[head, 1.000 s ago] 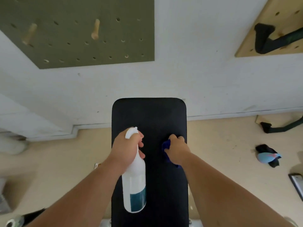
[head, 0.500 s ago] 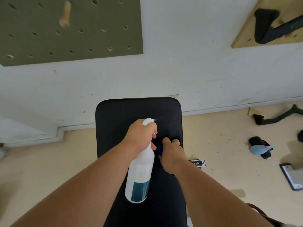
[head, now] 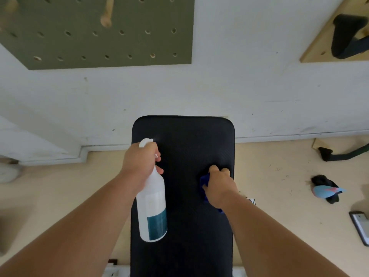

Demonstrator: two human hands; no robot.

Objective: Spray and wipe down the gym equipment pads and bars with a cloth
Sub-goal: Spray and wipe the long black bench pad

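Black bench pad (head: 185, 140) fills frame centre. Left hand (head: 139, 162) grips spray bottle (head: 152, 204), nozzle toward upper pad. Right hand (head: 218, 184) clutches blue cloth (head: 204, 181) against pad's right edge. Advice: mist lightly, wipe overlapping passes, cover edges.

Your view is evenly lit and soft, with faint shadows; the pegboard (head: 95, 31) smears and bends near the edges.

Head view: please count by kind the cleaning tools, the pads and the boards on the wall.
Spray bottle: 1
Blue cloth: 1
Bench pad: 1
Boards on the wall: 2, the green pegboard and the wooden board
Total: 5
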